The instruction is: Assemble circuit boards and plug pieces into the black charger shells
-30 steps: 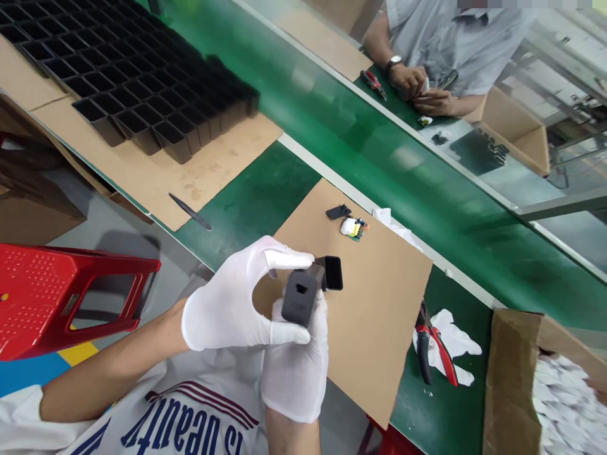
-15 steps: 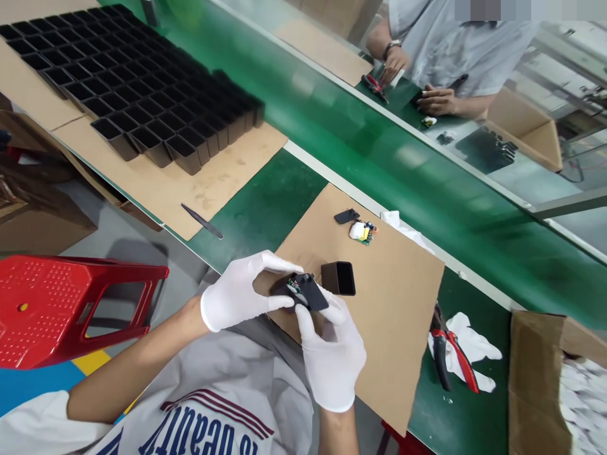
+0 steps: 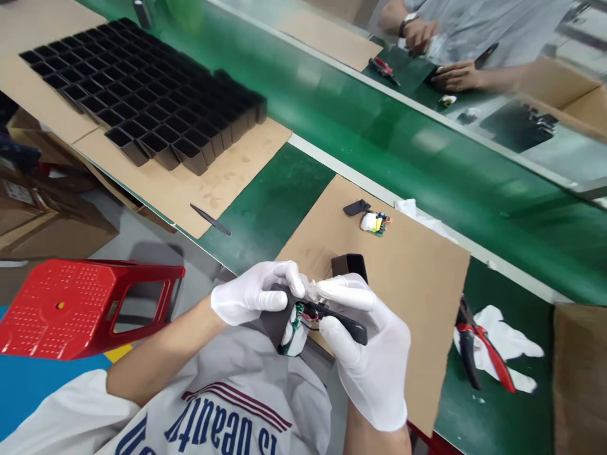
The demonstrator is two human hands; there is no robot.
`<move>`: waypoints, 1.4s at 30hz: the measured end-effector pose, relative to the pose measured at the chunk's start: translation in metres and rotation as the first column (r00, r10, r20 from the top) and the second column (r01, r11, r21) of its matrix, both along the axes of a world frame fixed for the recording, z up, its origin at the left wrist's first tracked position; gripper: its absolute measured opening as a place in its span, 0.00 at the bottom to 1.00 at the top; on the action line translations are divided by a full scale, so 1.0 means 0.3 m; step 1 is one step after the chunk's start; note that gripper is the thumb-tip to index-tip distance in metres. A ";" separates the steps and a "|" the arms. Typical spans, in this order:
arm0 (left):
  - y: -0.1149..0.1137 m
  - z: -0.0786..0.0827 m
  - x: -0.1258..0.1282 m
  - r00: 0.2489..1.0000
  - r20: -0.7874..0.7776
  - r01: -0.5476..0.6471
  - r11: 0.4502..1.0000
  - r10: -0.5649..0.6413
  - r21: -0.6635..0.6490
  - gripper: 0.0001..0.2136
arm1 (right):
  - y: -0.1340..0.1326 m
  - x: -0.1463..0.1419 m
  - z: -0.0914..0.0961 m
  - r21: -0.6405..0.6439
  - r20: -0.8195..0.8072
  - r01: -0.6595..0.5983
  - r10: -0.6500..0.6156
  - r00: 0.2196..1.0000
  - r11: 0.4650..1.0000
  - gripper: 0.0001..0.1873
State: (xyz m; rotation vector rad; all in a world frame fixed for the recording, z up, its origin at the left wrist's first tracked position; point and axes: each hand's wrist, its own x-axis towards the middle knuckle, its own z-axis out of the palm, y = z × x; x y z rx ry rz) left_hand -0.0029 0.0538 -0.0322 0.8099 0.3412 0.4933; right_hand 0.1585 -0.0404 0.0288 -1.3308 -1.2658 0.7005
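Observation:
Both my hands wear white gloves and meet at the near edge of a cardboard sheet (image 3: 412,284). My left hand (image 3: 256,294) is closed on a dark charger housing (image 3: 277,322) with a green circuit board (image 3: 296,319) showing in it. My right hand (image 3: 367,344) pinches a flat black cover (image 3: 348,325) joined to that board. A black sleeve (image 3: 349,265) lies on the cardboard just beyond my fingers. Farther off on the sheet lie a second small circuit board (image 3: 374,222) and a black cap (image 3: 356,207).
Several black sleeves (image 3: 152,95) stand in rows on cardboard at the left, with tweezers (image 3: 211,220) near them. Red-handled pliers (image 3: 478,351) rest on a white cloth at the right. A green conveyor (image 3: 379,126) runs across; another person's hands (image 3: 441,54) work beyond it. A red stool (image 3: 80,303) stands left.
The sleeve I held has been set on the cardboard. The housing now shows its circuit board, and my right hand has pulled the black cover away from it.

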 end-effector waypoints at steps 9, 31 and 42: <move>-0.117 0.040 0.093 0.948 -0.092 -0.315 0.939 0.304 -0.137 0.35 | -0.023 -0.067 0.042 0.205 0.075 0.078 -0.095 0.993 0.976 0.20; -0.131 -0.017 0.121 0.919 0.049 -0.365 0.889 0.392 -0.277 0.28 | -0.009 -0.057 0.038 0.169 -0.015 0.074 -0.073 0.997 0.983 0.19; -0.099 0.026 0.132 0.780 0.083 -0.587 0.771 0.621 -0.247 0.20 | -0.070 -0.257 -0.176 0.393 0.112 0.505 -0.585 0.803 0.768 0.33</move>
